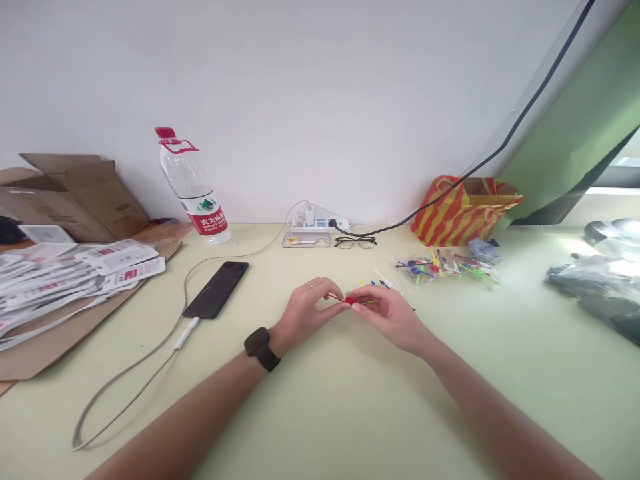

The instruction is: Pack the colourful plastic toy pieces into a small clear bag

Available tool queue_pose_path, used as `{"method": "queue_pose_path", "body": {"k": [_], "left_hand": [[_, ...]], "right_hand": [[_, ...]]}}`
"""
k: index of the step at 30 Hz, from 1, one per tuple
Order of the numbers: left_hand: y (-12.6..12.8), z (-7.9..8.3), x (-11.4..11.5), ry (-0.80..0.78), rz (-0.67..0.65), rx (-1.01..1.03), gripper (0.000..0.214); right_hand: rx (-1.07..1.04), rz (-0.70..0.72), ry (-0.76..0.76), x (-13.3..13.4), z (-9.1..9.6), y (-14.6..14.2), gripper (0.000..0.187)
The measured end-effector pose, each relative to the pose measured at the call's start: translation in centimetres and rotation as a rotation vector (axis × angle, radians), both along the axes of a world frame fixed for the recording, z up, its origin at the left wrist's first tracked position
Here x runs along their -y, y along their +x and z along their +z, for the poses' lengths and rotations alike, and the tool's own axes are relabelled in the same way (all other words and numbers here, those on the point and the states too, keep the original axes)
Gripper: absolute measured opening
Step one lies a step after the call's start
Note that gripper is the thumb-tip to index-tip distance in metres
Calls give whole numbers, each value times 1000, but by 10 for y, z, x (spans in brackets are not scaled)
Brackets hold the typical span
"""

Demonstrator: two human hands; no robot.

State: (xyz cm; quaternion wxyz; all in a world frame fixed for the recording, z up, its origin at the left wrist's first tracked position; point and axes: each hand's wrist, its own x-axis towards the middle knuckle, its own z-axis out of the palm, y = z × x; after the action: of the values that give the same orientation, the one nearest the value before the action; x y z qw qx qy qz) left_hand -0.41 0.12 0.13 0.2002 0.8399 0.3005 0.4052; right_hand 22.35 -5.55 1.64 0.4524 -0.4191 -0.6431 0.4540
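Observation:
Between the fingertips of both hands is a small red piece with a thin red stem running toward the left fingers; its exact kind is too small to make out. My left hand, with a ring and a black wrist watch, pinches it from the left. From the other side my right hand grips it between thumb and forefinger. Just behind the right hand lie a few small coloured plastic pieces and a white strip, partly hidden by the fingers.
Clear bags of coloured plastic parts lie behind on the right, near a red-yellow striped bag. Eyeglasses, a small tray and a power strip line the wall. Leftward are a charging phone, bottle and stacked tags.

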Motion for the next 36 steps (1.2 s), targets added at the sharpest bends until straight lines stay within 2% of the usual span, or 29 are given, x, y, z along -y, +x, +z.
{"method": "queue_pose_path", "body": {"k": [2,5,8,12,18,22,26,30,36], "left_hand": [[0,3,1,-87,6,29,25],[4,9,6,-228,-87,76,42],[9,13,10,-370,-157,177,37],[14,12,12,-532,-193,358,24],[17,12,11,-658,-224,532,31],[17,15,10,-743,-226,530,32],[12,15,9,-800,-258,486,31],[8,15,7,-815,-241,466,32],[8,12,1,-669,-149,462,26]], "right_hand": [[-77,11,-50,0,3,0,28],[-168,-34,-103,0,4,0,33],[-231,-71,-152,-2,2,0,36],[-279,-52,-209,-3,-1,-1,36],[-238,-90,-202,-2,0,-3,35],[-141,-175,-157,-1,0,-4,42],[-74,-271,-86,-2,1,-2,46],[-48,-299,-34,0,5,0,48],[-70,-257,-41,3,2,-2,57]]}}
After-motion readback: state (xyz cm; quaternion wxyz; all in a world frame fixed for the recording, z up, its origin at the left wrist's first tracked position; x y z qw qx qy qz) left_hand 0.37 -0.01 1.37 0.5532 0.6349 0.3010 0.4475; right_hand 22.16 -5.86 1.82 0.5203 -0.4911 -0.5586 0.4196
